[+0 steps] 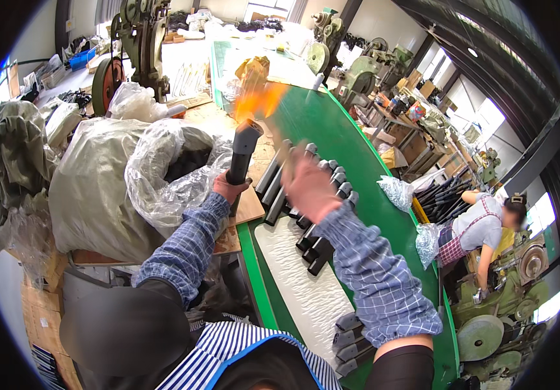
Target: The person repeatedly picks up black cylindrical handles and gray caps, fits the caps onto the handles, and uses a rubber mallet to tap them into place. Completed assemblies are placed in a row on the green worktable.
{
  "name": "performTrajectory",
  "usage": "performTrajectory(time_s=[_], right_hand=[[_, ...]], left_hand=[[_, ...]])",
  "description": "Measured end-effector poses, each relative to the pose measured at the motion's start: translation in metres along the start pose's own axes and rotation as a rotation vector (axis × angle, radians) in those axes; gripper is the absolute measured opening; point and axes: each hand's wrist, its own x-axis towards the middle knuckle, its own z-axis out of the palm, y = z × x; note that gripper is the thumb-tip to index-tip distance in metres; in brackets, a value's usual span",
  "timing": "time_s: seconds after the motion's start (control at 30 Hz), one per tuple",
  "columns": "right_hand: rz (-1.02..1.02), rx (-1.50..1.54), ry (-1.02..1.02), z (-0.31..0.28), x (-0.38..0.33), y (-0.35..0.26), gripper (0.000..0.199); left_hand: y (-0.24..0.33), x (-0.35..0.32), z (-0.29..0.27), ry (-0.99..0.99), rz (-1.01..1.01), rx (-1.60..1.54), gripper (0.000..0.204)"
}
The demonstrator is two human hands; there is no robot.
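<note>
Holding a black tube (241, 162) is the left grip (231, 187), wrapped firmly around its lower part beyond the far left corner of the white pad (303, 276). The tube slants away from the pad, its grey end uppermost, with an orange blur (258, 103) just past that end; what the blur is, I cannot tell. The right grip (311, 192) hovers past the pad's far end, over a batch of similar tubes (320, 263); its fingers are smeared by motion, so I cannot tell whether they are open or pinching something.

That batch lies across the pad's far right edge and beyond it, grey ends pointing away. More grey-ended pieces (351, 344) sit at the pad's near right corner. Judging by these, many tubes already have their grey ends and the held one does too; whether those lying down are finished or waiting, and how many are left, cannot be told.

Farther out, the green table (374, 224) runs under the pad and away on its right. Left of the pad stand a clear plastic bag (153, 166) with dark contents and a bulky grey-green sack (94, 188). Well right of it, a co-worker (481, 224) leans beside machinery.
</note>
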Motion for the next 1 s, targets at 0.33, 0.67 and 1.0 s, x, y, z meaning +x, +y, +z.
performTrajectory(time_s=[0.33,0.67,1.0], right_hand=[[0.047,0.676,0.631,-0.077,-0.001,-0.020,0.029],[-0.105,0.665,0.150,-0.021,-0.073,0.075,0.046],[0.743,1.499,0.864,0.023,-0.295,0.224,0.032]], left_hand=[[0.008,0.000,0.001,0.001,0.048,0.053,0.042],[0.009,0.008,0.022,-0.043,-0.038,0.196,0.040],[0.064,-0.108,0.316,-1.374,1.550,0.592,0.019]])
